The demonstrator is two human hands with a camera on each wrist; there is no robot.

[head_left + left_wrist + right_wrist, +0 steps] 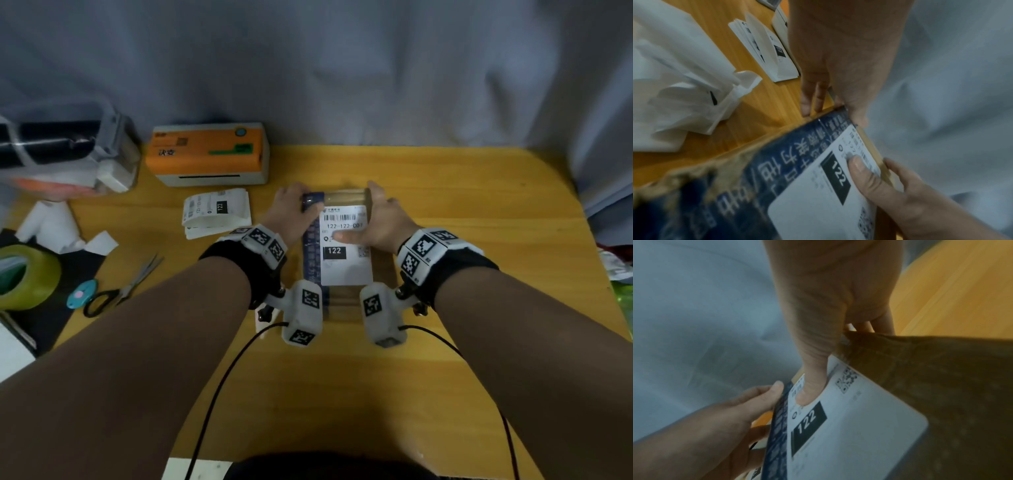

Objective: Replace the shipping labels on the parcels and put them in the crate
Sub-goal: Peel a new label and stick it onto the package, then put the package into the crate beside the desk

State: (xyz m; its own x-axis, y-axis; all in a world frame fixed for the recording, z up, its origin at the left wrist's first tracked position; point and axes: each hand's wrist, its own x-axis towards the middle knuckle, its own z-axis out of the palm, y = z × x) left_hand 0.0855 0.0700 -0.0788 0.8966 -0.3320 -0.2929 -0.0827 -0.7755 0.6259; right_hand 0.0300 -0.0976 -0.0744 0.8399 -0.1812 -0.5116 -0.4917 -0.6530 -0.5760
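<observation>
Nearest the head cam, two bare forearms are seen reaching fwd over a yellow wooden table (479, 212), each wrist strapped w/ a black band and white blocks printed w/ square b/w marker codes. Between the hands a brown cardboard parcel (346, 197) is held at table centre; a dark blue tape strip w/ white Chinese characters is run along its left side. A white shipping label (346, 246) is stuck on top: barcode, "122-122-00?" (last char unclear), a black box reading "122", a small QR code.

The left hand (291, 212) is wrapped round the parcel's far-left corner, thumb on the top edge, fingers curled down the side. The right hand (383, 219) is clamped on the parcel's right edge, thumb laid flat across the label above the "122" box, fingers behind the side.

Left of the parcel a stack of printed labels (215, 212) marked "122" is seen; behind that, an orange-and-white label printer (209, 154). Farther left of the parcel: scissors (120, 291), a green tape roll (27, 277), crumpled white backing paper (58, 222).
</observation>
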